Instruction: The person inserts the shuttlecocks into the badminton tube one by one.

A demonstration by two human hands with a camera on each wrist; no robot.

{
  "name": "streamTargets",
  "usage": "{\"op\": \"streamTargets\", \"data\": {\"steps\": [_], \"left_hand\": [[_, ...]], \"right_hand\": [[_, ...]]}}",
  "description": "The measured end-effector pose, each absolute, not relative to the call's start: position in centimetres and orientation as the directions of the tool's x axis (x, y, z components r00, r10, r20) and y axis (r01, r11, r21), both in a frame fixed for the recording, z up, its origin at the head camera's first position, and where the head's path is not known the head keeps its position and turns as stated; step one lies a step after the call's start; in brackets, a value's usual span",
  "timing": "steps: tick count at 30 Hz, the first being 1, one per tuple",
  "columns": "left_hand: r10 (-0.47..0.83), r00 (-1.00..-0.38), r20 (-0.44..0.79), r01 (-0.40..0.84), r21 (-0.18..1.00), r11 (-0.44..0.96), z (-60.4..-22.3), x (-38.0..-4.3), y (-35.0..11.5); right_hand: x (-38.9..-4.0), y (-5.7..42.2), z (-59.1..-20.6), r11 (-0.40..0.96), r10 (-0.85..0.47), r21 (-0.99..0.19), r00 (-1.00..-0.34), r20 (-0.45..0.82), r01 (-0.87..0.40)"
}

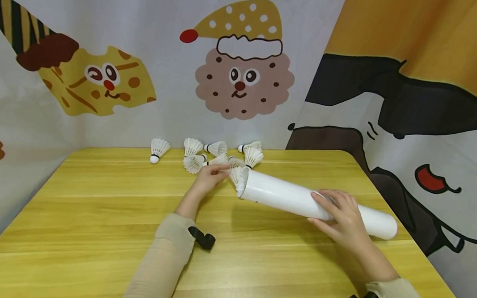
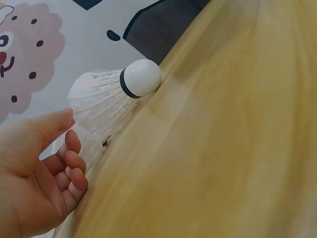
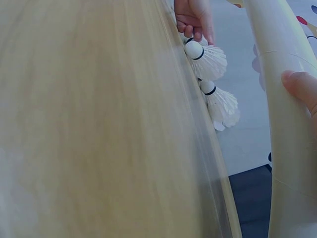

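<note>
My right hand point(image 1: 343, 220) grips a long white tube point(image 1: 282, 189) around its middle, holding it tilted with the mouth toward the left. Feathers of a shuttlecock point(image 1: 237, 178) stick out of that mouth. Close to the mouth is my left hand point(image 1: 211, 176), its thumb extended and its other fingers loosely bent. In the left wrist view the thumb tip meets the feather edge of a shuttlecock point(image 2: 141, 78) with a white cork and dark band; a gap shows between thumb and forefinger. The right wrist view shows the tube point(image 3: 285, 144) with the right thumb point(image 3: 299, 85) pressed along it.
Several more shuttlecocks lie in a loose group point(image 1: 192, 146) along the back of the wooden table point(image 1: 106, 243), one single shuttlecock point(image 1: 158, 150) apart to the left. A cloth with cartoon prints point(image 1: 165, 121) hangs right behind the table's back edge.
</note>
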State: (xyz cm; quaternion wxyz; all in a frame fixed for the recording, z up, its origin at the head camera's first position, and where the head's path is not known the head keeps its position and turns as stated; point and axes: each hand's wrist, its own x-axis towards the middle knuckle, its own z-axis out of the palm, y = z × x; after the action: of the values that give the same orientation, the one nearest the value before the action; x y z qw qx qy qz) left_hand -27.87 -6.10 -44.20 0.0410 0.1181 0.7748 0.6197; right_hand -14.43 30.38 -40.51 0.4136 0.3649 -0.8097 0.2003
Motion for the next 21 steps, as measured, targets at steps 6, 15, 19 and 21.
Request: {"op": "streamTargets", "data": {"steps": [6, 15, 19, 21], "left_hand": [[0.257, -0.964, 0.070, 0.123, 0.973, 0.196, -44.37, -28.09, -6.55], [0.263, -0.964, 0.045, 0.100, 0.975, 0.201, -44.70, -28.49, -6.72], [0.257, -0.966, 0.018, 0.078, 0.971, 0.227, -44.61, -28.44, -6.67], [0.253, -0.967, 0.020, 0.082, 0.968, 0.237, -44.57, -28.41, -6.63]], "right_hand": [[-14.43, 30.37, -40.37, 0.653, -0.428, -0.025, -0.397, 0.812, -0.757], [-14.40, 30.31, -40.34, 0.661, -0.430, -0.032, -0.413, 0.803, -0.750], [-14.38, 30.33, -40.36, 0.662, -0.431, -0.030, -0.413, 0.802, -0.749], [-14.38, 30.33, -40.38, 0.663, -0.432, -0.029, -0.414, 0.801, -0.748]]}}
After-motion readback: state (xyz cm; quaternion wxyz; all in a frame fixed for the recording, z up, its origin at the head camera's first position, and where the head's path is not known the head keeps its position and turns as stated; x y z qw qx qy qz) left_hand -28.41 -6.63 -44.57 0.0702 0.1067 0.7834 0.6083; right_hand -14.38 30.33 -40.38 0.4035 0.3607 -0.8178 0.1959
